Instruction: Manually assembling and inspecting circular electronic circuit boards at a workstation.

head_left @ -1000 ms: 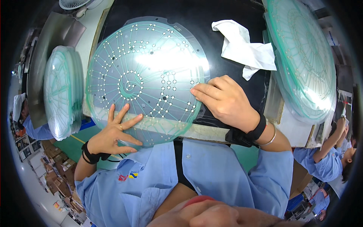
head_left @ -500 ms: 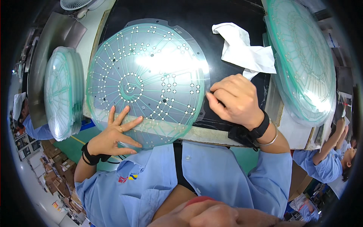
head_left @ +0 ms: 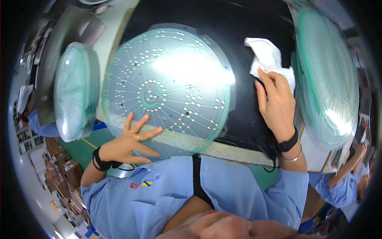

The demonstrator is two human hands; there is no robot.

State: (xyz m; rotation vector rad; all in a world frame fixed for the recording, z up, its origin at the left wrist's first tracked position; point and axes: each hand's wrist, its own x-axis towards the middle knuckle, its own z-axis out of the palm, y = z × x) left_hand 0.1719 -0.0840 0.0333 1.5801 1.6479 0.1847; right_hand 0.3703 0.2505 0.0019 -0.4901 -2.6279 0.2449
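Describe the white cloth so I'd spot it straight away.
Find the big black work surface. On it, right of the green-lined round sheet, lies the cloth, the right hand at its near end. Crumpled and opaque white, it differs from that sheet and the greenish stack at its right.

The view comes from a head-worn wide fisheye camera, the left one of a side-by-side pair, upright and unmirrored. It faces steeply down on the clear green-lined disc (head_left: 167, 93), near enough for the disc to take up much of the middle. The wearer's blue shirt (head_left: 159, 199) shows on the near side of the disc, the dark surface (head_left: 207, 12) beyond it. The lens reaches wide past the disc: a left stack (head_left: 75, 93) and a right stack (head_left: 328, 79) flank it, and cardboard boxes (head_left: 59, 175) lean at the curved rim, farther left.
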